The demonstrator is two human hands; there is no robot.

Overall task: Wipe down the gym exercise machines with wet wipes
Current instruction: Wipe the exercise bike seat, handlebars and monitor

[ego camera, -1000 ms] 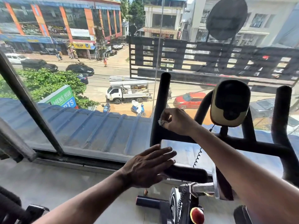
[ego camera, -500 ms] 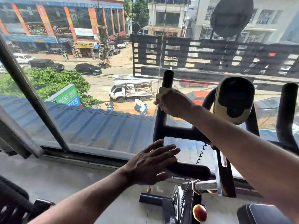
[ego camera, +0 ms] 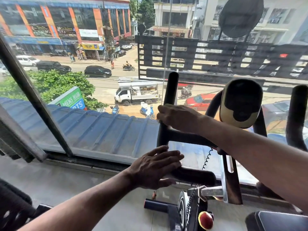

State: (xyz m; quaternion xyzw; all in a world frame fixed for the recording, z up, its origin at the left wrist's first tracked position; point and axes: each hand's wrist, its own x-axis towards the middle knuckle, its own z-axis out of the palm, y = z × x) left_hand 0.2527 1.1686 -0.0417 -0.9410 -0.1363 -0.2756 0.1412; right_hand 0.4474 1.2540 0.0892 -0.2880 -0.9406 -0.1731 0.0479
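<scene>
one exercise bike, two hands, a busy street below

two hands: left hand point(ego camera: 155, 169) and right hand point(ego camera: 179, 118); one exercise bike point(ego camera: 191, 209) with two upright handlebar posts, left post point(ego camera: 172, 84) and right post point(ego camera: 300, 105), one console point(ego camera: 240, 102), one coiled cable point(ego camera: 206, 159), one red knob point(ego camera: 205, 220). outside: one white truck point(ego camera: 136, 94), one red car point(ego camera: 199, 101), two blue scooters, first point(ego camera: 115, 109) and second point(ego camera: 147, 110).

Bright daylight floods through the window point(ego camera: 100, 114); edges bend wide-angle, the lower corners perhaps motion-blurred.
</scene>
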